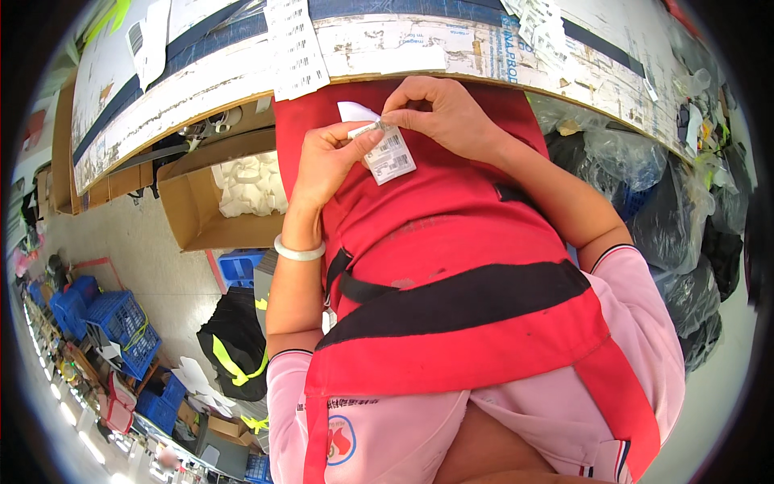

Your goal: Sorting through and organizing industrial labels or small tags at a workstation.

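Just in front of the red apron [451, 218], a small white sheet of printed labels [393, 158] hangs from my fingers. My left hand [334, 157] pinches the sheet's upper left edge between thumb and fingertips. At the top edge my right hand [443, 113] is closed in a pinch, its thumb and forefinger meeting close to the left thumb. A blank white flap of paper [355, 111] sticks up behind the left fingers. Whatever small piece lies between the right fingertips is mostly hidden.
Ahead is a worn white table [387, 40] bearing strips of barcode labels [297, 48]. Under its left side sits an open cardboard box [189, 202] with white pieces. Clear plastic bags [665, 210] crowd the right; blue crates [121, 323] stand on the floor at left.
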Demonstrator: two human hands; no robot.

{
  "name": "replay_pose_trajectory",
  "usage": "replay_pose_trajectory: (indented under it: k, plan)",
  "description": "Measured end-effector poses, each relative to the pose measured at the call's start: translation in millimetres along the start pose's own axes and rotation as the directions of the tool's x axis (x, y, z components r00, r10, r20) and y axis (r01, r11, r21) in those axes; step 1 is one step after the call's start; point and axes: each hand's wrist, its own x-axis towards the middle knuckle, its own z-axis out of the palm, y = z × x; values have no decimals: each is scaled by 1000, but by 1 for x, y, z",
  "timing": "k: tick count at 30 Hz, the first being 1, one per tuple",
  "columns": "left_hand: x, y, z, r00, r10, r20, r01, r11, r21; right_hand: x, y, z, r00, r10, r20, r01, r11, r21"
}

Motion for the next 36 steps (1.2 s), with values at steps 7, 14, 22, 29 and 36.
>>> replay_pose_trajectory:
  k: [7, 14, 22, 29, 36]
  plan:
    - [10, -6, -5, 1000, -29, 8, 30, 985, -168, 13, -15, -38, 976, 84, -203, -94, 995, -43]
    - [13, -9, -4, 998, -69, -16, 65, 983, -169, 33, -14, -65, 957, 223, -185, -230, 973, -22]
    - [13, -10, -5, 997, -82, -13, 78, 983, -164, 37, -11, -63, 951, 259, -171, -269, 963, -34]
    - [13, -9, -5, 996, -90, -22, 85, 984, -154, 37, -12, -62, 946, 279, -167, -287, 958, -22]
    - [12, -10, -4, 996, -87, -15, 83, 981, -176, 36, -10, -61, 948, 264, -177, -272, 962, -21]
